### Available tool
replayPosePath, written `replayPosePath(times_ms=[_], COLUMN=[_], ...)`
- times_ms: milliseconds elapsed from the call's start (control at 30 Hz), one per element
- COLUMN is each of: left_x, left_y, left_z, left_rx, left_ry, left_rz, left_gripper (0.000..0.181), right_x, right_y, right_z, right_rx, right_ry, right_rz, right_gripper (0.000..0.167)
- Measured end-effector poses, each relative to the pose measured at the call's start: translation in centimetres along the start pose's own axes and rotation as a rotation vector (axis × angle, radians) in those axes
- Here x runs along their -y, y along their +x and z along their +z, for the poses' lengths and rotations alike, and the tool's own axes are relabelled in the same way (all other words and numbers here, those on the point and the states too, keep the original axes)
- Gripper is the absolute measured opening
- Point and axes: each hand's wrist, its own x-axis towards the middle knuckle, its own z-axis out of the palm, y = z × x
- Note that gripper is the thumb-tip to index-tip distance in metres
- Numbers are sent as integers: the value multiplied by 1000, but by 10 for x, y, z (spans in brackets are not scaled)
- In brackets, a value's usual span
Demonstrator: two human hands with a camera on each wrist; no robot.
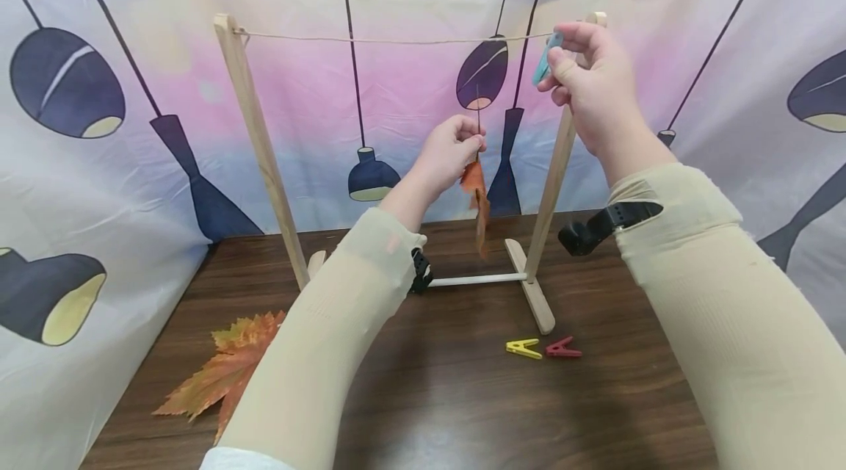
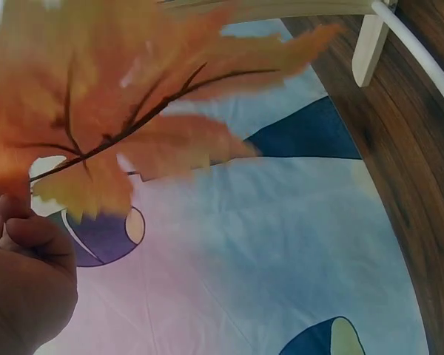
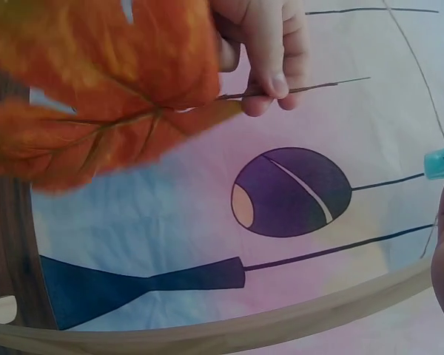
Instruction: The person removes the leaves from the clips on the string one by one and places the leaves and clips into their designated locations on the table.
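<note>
My left hand [image 1: 452, 150] pinches the thin stem of an orange artificial maple leaf [image 1: 480, 198], which hangs edge-on below the fingers. In the right wrist view the leaf [image 3: 126, 103] shows its broad face, and the stem passes between thumb and fingertips. Higher up, at the right end of the string [image 1: 396, 40], my right hand [image 1: 598, 81] holds a light blue clothespin [image 1: 547, 59] between thumb and fingers. The clothespin's top is level with the string; whether it grips the string I cannot tell. The leaf's stem is below the string, apart from it.
A wooden frame with two posts [image 1: 264, 154] carries the string, and a white rod [image 1: 476, 280] joins its feet. On the brown table [image 1: 423, 396] lie a yellow clothespin [image 1: 523, 348], a red clothespin [image 1: 563, 348] and another maple leaf [image 1: 231, 367], partly behind my left arm. Lamp-printed cloth hangs behind.
</note>
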Motion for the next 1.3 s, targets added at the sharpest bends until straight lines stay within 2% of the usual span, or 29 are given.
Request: replayPosePath(times_ms=[333,433,700,800,967,1067,1167,1300], left_x=[16,21,34,39,45,47,50,56], left_y=[-8,-13,-23,-26,-34,-39,-44,-52], left_z=[-5,-6,-13,-18,-28,-33,-38,-45], left_rx=[-40,-18,23,51,100,151,189,197], left_ry=[68,68,152,178,271,311,320,303], left_rz=[14,-5,-33,-43,-71,-77,-71,-57], left_gripper=[16,18,15,16,16,16,17,16], right_x=[-19,-24,-40,-48,-58,-63,-67,-71], right_y=[-10,-13,-24,-28,-34,-38,-43,-50], right_z=[-6,-8,-12,-15,-17,-19,-23,-29], right_rx=[20,32,66,79,106,109,109,119], right_ry=[-96,-125,-188,-196,-226,-252,-294,-301], right_rz=[12,16,31,30,31,35,41,56], right_gripper=[34,35,36,34,33,34,35,37])
